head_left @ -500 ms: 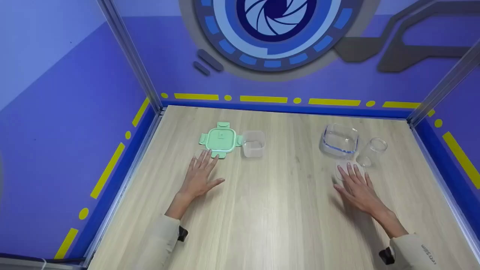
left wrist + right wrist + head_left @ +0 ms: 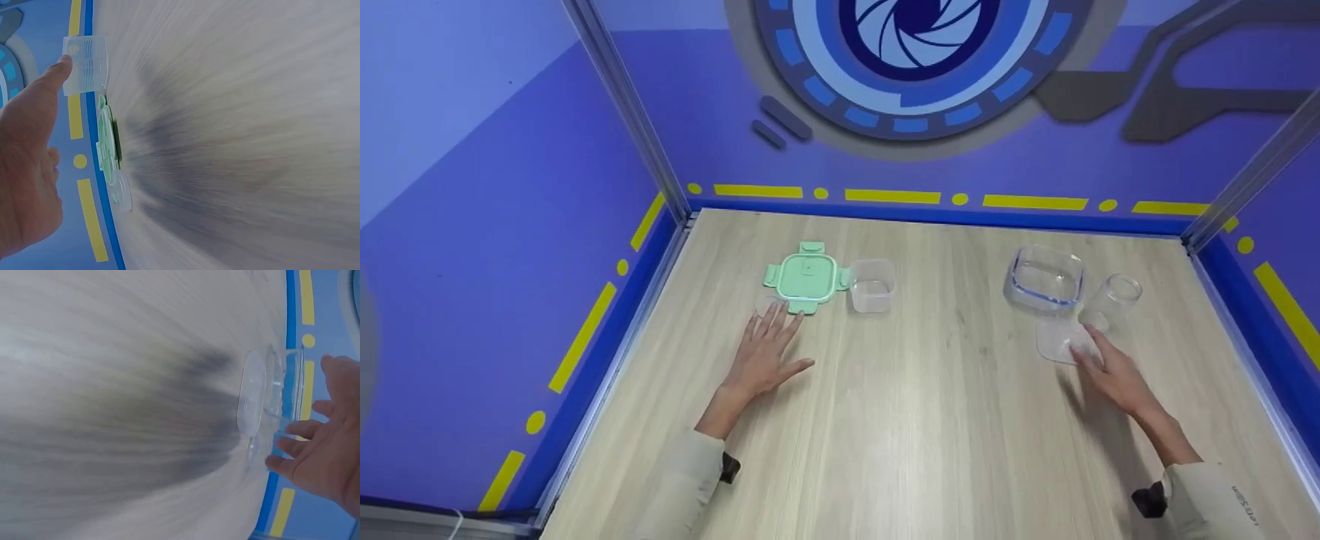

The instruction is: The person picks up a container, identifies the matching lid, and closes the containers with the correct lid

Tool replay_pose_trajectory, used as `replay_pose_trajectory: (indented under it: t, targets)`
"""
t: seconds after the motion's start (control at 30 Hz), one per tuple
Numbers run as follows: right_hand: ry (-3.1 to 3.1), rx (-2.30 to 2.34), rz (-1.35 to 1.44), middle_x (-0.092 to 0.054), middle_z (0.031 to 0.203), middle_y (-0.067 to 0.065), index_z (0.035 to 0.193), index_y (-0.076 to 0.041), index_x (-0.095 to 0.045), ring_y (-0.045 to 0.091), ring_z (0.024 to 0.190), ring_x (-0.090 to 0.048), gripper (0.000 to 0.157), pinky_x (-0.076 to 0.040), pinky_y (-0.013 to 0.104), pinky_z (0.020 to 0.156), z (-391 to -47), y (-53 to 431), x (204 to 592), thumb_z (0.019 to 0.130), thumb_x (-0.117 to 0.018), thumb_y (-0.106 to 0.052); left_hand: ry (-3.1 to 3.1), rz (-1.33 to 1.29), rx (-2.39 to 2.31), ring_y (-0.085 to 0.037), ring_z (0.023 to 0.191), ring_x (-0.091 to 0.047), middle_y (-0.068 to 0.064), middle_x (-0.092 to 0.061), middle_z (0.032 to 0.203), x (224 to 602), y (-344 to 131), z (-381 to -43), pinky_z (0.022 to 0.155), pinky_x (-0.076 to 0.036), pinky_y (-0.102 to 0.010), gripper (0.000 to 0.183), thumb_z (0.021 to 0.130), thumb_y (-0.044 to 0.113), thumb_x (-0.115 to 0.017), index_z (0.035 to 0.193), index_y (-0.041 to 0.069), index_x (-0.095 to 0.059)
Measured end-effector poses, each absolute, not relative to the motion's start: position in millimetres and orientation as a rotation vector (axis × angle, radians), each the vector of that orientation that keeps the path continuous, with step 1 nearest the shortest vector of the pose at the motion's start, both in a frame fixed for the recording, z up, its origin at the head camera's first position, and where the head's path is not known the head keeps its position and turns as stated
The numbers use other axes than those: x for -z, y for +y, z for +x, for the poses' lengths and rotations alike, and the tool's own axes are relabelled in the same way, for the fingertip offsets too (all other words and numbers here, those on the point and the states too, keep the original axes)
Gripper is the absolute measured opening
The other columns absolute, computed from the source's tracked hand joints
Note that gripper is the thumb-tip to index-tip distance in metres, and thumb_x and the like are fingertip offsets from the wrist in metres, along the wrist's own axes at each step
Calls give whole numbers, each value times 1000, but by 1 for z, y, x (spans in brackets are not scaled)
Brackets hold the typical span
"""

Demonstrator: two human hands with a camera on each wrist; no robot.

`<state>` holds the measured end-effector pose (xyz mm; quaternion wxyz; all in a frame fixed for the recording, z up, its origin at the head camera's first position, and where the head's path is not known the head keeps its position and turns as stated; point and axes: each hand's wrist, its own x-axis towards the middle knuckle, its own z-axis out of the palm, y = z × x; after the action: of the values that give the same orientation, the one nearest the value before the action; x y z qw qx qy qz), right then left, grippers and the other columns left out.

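My left hand (image 2: 761,356) hovers with spread fingers just in front of a light green snap lid (image 2: 807,277). Partly under its fingertips is a small clear lid (image 2: 122,191), seen more plainly in the left wrist view. A translucent plastic container (image 2: 873,286) stands at the green lid's right. Over on the right, my right hand (image 2: 1117,379) is above the right edge of a translucent square lid (image 2: 1056,341), its fingers loosely bent and apart in the right wrist view. Behind that lid are a square glass container (image 2: 1046,279) and a clear glass jar (image 2: 1113,298).
The wooden tabletop (image 2: 915,420) is bounded by a blue back wall (image 2: 660,112) and side walls with metal corner posts (image 2: 1252,172). Wide bare wood separates the left group of things from the right group.
My right hand has shifted right and turned, its fingers going from spread to more bent, so more of the translucent square lid shows. My left hand keeps its place.
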<state>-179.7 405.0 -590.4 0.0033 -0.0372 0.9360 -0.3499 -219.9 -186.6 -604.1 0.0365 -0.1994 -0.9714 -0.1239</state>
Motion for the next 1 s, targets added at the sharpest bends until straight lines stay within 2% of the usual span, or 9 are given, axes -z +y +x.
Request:
replay_pose_trajectory:
  t: [0.1, 0.17, 0.27, 0.33, 0.47, 0.57, 0.67, 0.77, 1.0]
  targets:
    - [2990, 1119, -11, -54, 135, 43, 145, 11, -43, 58, 124, -56, 54, -52, 59, 99, -185, 416, 588, 108, -49, -27, -2977, -618, 360, -36, 159, -17, -17, -22, 170, 604, -186, -221, 127, -12, -61, 89, 94, 66, -55, 161, 13, -31]
    - [2996, 1153, 91, -63, 123, 40, 139, 12, -51, 38, 103, -72, 49, -59, 38, 84, -189, 423, 587, 107, -50, -25, -2976, -614, 339, -36, 159, -18, -18, -23, 170, 604, -187, -221, 127, -13, -61, 89, 94, 65, -56, 161, 13, -31]
    - [2952, 1243, 310, -71, 109, 31, 134, 11, -54, 4, 78, -70, 47, -52, 16, 64, -198, 432, 585, 104, -54, -26, -2974, -607, 328, -36, 159, -18, -18, -24, 169, 605, -187, -221, 126, -14, -62, 89, 94, 65, -57, 161, 13, -31]
    - [2897, 1317, 482, -69, 103, 22, 137, 11, -49, -9, 68, -57, 52, -49, 14, 58, -204, 438, 583, 101, -58, -27, -2979, -605, 337, -36, 159, -18, -18, -24, 169, 605, -186, -221, 126, -14, -61, 89, 94, 64, -57, 161, 13, -31]
    - [2799, 1411, 747, -57, 121, 18, 150, 3, -28, -1, 76, -55, 76, -45, 14, 62, -215, 444, 579, 95, -68, -32, -2982, -615, 320, -36, 158, -19, -19, -25, 169, 607, -185, -220, 126, -15, -62, 88, 94, 65, -56, 160, 12, -33]
    - [2735, 1469, 807, -42, 146, 28, 158, -1, -14, 21, 109, -58, 89, -43, 19, 73, -223, 445, 576, 95, -68, -34, -2979, -623, 279, -37, 158, -21, -19, -26, 168, 609, -185, -219, 126, -17, -61, 88, 95, 65, -55, 160, 11, -34]
    - [2703, 1496, 807, -30, 159, 30, 161, -3, -7, 41, 138, -42, 93, -43, 29, 86, -230, 444, 574, 96, -66, -36, -2978, -621, 273, -37, 158, -22, -19, -27, 168, 610, -186, -218, 126, -17, -60, 88, 95, 66, -54, 160, 12, -33]
    - [2681, 1522, 806, -26, 162, 28, 161, -4, -6, 44, 146, -34, 94, -44, 37, 97, -237, 443, 572, 97, -66, -36, -2995, -608, 300, -36, 158, -21, -19, -25, 169, 610, -188, -216, 126, -16, -60, 89, 95, 67, -54, 161, 13, -31]
    - [2618, 1591, 849, -24, 165, 23, 162, -7, -7, 39, 150, -34, 93, -43, 40, 110, -251, 437, 571, 96, -67, -35, -3023, -572, 315, -35, 159, -18, -18, -22, 170, 611, -193, -211, 126, -15, -61, 89, 95, 67, -53, 162, 14, -28]
